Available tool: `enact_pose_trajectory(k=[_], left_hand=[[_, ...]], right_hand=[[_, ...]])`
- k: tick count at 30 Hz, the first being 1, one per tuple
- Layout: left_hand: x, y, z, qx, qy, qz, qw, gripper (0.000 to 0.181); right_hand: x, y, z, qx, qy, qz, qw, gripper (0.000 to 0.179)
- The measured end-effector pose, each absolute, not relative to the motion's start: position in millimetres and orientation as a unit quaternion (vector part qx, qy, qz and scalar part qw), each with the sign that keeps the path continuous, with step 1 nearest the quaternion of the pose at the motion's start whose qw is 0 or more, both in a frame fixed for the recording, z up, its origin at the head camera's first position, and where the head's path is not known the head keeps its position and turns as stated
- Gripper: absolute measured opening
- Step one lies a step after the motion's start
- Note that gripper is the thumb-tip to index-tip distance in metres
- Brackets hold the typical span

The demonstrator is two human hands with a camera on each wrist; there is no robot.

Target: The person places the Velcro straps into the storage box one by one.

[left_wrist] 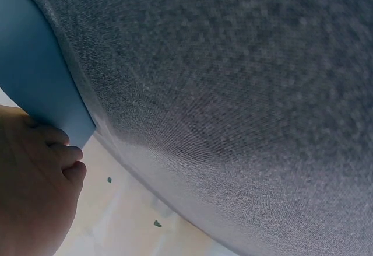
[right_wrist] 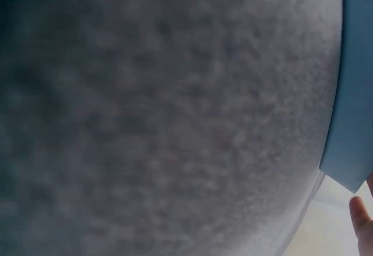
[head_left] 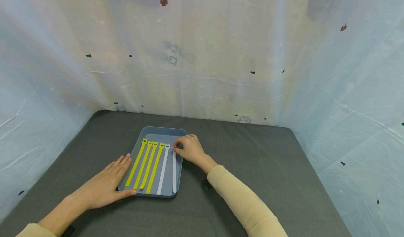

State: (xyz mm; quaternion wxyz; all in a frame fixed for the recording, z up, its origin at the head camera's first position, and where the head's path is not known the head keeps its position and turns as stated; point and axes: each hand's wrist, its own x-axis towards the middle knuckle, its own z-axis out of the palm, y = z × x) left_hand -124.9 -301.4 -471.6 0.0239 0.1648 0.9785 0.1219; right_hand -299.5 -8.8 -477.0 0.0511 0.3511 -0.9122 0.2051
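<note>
A blue-grey tray (head_left: 161, 132) lies on the table with several yellow hook-and-loop cable ties (head_left: 155, 169) side by side in it. To their right is a white cable tie (head_left: 163, 169). Another white cable tie (head_left: 174, 172) lies along the tray's right side, and my right hand (head_left: 190, 148) pinches its far end, where fingers hide the head. My left hand (head_left: 105, 186) rests with straight fingers against the tray's left side, thumb at the near left corner. In the left wrist view, the left hand (left_wrist: 38, 180) touches the tray wall (left_wrist: 41, 63). Only fingertips (right_wrist: 360, 212) show in the right wrist view.
Dark grey cloth (head_left: 252, 160) covers the table around the tray. Pale translucent sheeting (head_left: 205, 54) with small leaf marks hangs behind the table and along both sides.
</note>
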Motion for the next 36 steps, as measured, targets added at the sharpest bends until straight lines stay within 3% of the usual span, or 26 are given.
enact_pose_trajectory(k=[36], left_hand=[[-132, -299, -471, 0.175, 0.978, 0.111, 0.031, 0.115]], right_hand=[[-308, -6, -476, 0.335, -0.920, 0.202, -0.010, 0.032]])
